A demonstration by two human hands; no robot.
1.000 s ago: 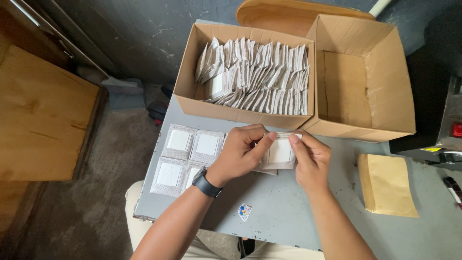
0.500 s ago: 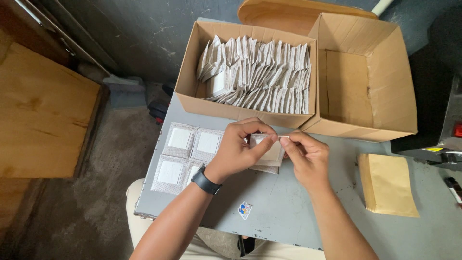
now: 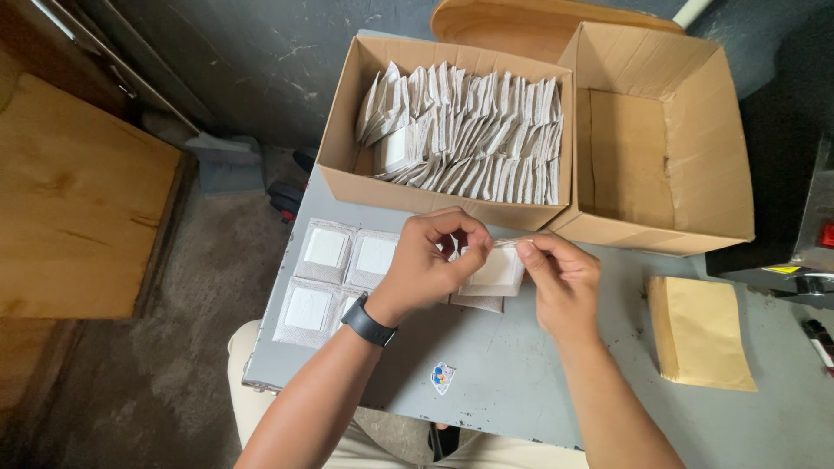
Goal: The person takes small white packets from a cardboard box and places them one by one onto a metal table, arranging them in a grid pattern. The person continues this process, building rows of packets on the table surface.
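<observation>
You're in a small packing workshop. A grey metal table (image 3: 521, 382) carries a cardboard box (image 3: 347, 174) crammed with white sachets (image 3: 469, 122), over a rough concrete floor (image 3: 113, 399).

Empty cardboard box (image 3: 660, 148) stands beside brown envelopes (image 3: 699, 334).

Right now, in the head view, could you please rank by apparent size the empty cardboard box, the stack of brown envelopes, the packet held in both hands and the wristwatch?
1. Empty cardboard box.
2. Stack of brown envelopes.
3. Packet pinched between left hand and right hand, partly hidden by fingers.
4. Wristwatch.
</observation>
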